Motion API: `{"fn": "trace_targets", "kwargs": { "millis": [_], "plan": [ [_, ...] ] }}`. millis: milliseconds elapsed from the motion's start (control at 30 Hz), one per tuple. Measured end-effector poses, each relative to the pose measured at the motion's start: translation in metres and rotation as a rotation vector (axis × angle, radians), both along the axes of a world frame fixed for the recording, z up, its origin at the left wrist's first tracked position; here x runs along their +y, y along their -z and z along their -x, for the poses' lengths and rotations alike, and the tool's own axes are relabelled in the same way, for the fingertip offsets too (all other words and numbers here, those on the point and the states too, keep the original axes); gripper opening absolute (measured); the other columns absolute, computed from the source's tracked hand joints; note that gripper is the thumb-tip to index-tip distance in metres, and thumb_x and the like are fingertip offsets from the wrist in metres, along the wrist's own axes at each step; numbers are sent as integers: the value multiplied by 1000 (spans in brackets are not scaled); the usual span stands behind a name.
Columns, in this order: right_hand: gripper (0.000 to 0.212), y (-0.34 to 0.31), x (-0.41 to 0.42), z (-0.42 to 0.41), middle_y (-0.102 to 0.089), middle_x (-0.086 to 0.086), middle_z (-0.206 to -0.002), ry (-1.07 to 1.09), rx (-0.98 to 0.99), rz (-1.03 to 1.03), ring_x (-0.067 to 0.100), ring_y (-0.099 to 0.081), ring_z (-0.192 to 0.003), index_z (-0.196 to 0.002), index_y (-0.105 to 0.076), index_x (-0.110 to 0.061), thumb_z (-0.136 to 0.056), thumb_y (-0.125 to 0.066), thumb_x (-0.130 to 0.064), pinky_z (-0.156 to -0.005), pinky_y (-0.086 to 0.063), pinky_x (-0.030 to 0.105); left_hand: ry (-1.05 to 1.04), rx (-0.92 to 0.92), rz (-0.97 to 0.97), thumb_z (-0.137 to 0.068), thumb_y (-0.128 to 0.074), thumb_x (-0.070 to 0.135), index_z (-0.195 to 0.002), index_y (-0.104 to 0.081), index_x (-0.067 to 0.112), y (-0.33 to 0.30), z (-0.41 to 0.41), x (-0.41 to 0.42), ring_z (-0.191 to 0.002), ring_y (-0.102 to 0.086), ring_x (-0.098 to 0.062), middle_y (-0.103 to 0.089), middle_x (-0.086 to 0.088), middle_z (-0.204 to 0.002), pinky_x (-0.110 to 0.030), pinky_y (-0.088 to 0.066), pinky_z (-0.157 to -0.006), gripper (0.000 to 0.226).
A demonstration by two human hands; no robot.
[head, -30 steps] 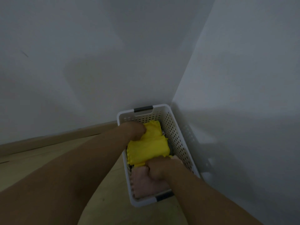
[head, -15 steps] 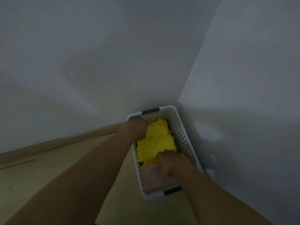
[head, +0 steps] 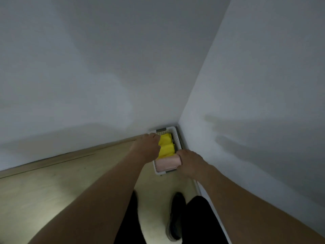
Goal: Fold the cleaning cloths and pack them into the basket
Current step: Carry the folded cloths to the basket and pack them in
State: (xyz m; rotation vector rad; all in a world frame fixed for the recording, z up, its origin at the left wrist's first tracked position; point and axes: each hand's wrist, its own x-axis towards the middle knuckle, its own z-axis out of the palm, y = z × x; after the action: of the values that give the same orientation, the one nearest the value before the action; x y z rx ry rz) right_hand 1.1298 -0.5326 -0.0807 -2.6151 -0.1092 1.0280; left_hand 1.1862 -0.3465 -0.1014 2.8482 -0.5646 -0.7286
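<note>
no readable text, label, brand, number or sign anywhere, white basket [head: 157, 170] in the wall corner unmarked, folded yellow cloths [head: 166, 147] and pink cloth [head: 168, 163] inside it plain

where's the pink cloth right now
In the head view, the folded pink cloth lies in the near end of the white perforated plastic basket in the wall corner, just in front of the yellow cloths, beside the right hand.

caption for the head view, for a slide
Both hands, left hand and right hand, at the white basket of folded yellow cloths and a pink cloth in a corner.
</note>
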Motion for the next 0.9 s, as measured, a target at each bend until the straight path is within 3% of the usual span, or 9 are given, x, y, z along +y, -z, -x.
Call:
{"fn": "trace_targets", "kwargs": {
  "millis": [133,267,500,667,833,900],
  "plan": [
    [47,-110,0,41,-52,9,-127,-26,-1,-23,27,-53,-113,-131,-46,-16,-87,-56,-28,-94,-45,37,-117,20,5,-97,-43,30,-135,-44,11,-122,73,4,-126,-45,-31,-45,-11,-140,-39,-39,-101,43],
    [56,-158,6,74,-46,8,-137,-52,61,-12,25,-49,-121,-142,-36,-17,-90,-53,-27,-100,-42,35,-220,54,11,-98,-41,32,-137,-43,13,-169,127,13,-127,-45,-29,-45,-8,-141,-39,-38,-102,43],
    [58,-174,46,140,-45,12,-136,-71,100,27,28,-49,-120,-140,-35,-14,-87,-56,-26,-98,-45,39,-313,63,35,-96,-42,32,-135,-44,13,-172,203,57,-127,-45,-29,-45,-8,-140,-38,-38,-102,43],
    [69,-183,83,196,-30,9,-151,-85,162,13,25,-36,-135,-151,-20,-15,-92,-53,-27,-107,-34,29,-411,87,61,-96,-43,32,-137,-42,11,-173,263,105,-127,-45,-30,-44,-9,-141,-40,-37,-104,46],
    [67,-186,117,237,-52,4,-134,-184,134,-4,22,-57,-109,-145,-35,-23,-81,-54,-30,-91,-51,39,-536,104,65,-98,-39,32,-141,-38,11,-175,333,140,-130,-43,-27,-42,-8,-144,-41,-36,-108,48],
    [68,-185,125,250,-52,5,-135,-246,94,0,22,-58,-108,-145,-36,-24,-80,-54,-30,-90,-51,38,-601,113,65,-98,-39,33,-141,-38,11,-175,361,143,-130,-43,-28,-43,-9,-144,-42,-36,-108,49]
  ]
}}
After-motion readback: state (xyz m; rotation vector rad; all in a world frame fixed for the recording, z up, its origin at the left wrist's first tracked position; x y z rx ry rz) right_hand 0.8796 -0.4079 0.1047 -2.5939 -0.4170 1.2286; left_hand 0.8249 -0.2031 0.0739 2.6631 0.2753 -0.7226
